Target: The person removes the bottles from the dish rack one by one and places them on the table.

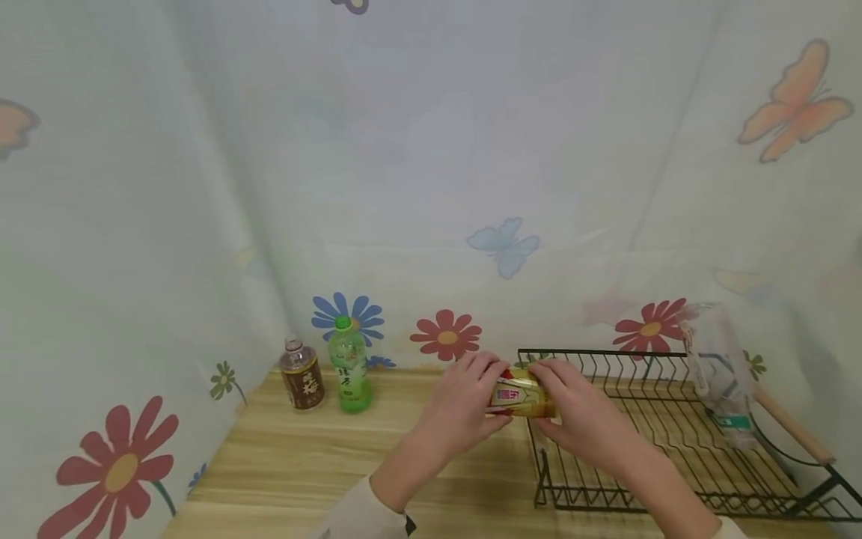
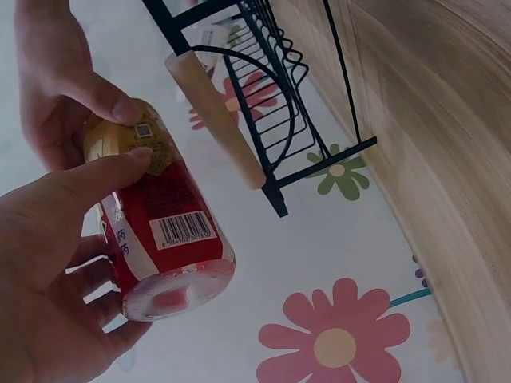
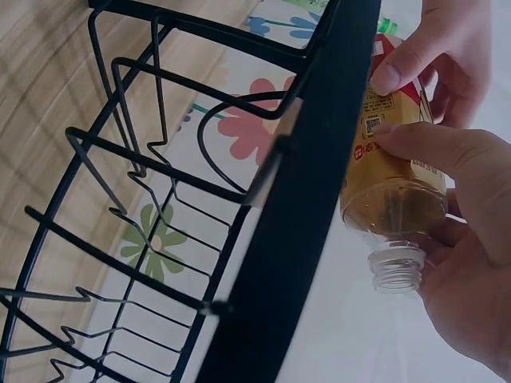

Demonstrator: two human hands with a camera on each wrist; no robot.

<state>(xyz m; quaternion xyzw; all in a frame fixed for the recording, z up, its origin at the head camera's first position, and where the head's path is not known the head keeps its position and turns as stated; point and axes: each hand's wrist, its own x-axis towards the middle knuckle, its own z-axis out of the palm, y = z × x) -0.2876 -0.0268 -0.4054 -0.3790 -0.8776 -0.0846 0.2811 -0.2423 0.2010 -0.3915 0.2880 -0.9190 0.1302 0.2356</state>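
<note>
Both hands hold a plastic bottle with a gold and red label (image 1: 521,395) on its side above the table. My left hand (image 1: 458,400) grips the base end, its thumb on the red and gold label (image 2: 172,195). At the neck end, my right hand (image 1: 582,415) wraps the bottle with its thumb on the gold part. The bare screw neck (image 3: 397,267), seen in the right wrist view, carries no cap. Whether liquid is inside I cannot tell.
A black wire rack (image 1: 539,494) with a wooden handle (image 1: 795,425) stands on the right, holding a clear plastic item (image 1: 723,374). On the wooden table (image 1: 269,464), a brown-labelled bottle (image 1: 303,378) and a green bottle (image 1: 352,374) stand upright at back left. A flowered curtain (image 1: 417,187) hangs behind.
</note>
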